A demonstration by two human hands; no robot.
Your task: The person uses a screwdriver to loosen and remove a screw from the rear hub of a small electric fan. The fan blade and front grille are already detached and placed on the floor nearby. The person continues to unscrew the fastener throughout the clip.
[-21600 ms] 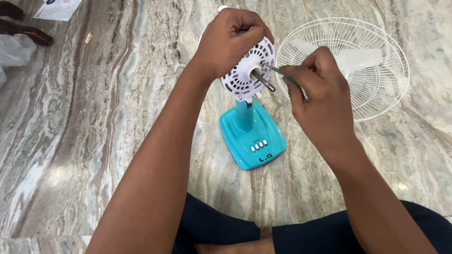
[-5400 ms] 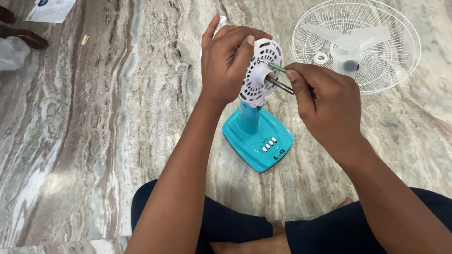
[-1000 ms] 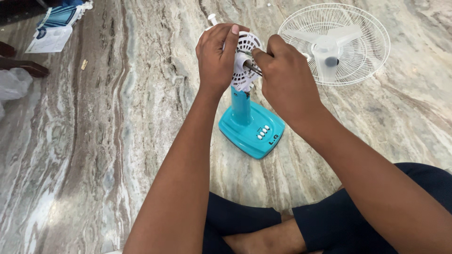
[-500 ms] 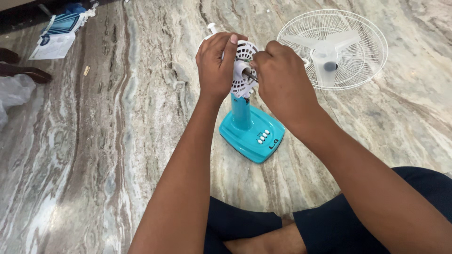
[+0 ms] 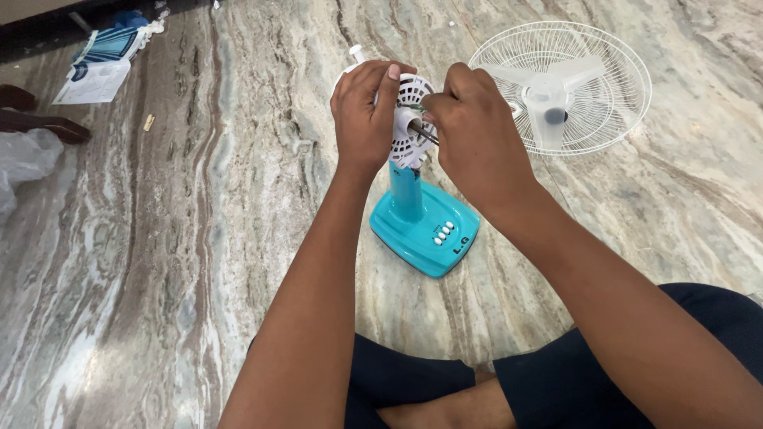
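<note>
Two hands: both work at the head of a small table fan that stands on a marbled stone floor [image 5: 199, 238].
Left hand [image 5: 367, 111]: wrapped from behind around the white round slotted plastic motor housing [image 5: 413, 119], fingers curled over its top edge, gripping it firmly.
Right hand [image 5: 477, 135]: clenched in front of the housing, fingertips pinched together at the thin dark metal motor shaft [image 5: 425, 133]; whatever they pinch is hidden by the fingers, so I cannot tell what it is.
Motor housing: sits atop the turquoise plastic neck [image 5: 407, 191], face turned toward the right hand, shaft sticking out toward it.
Fan base: turquoise rounded-square plastic base [image 5: 425, 234] rests flat on the floor just below the hands, with a row of small white oval buttons [image 5: 442, 233] near its front edge.
Grille and blades: white round wire fan grille [image 5: 612, 79] lies flat on the floor to the right of the hands, well apart from the base; a translucent white three-blade plastic propeller [image 5: 548, 99] rests inside it.
Far left: white and blue paper leaflet [image 5: 95, 67] and a clear crumpled plastic bag [image 5: 24, 159] lie on the floor, far from the fan.
Legs: dark blue trousers [image 5: 556, 373] cover the folded legs at the bottom edge.
</note>
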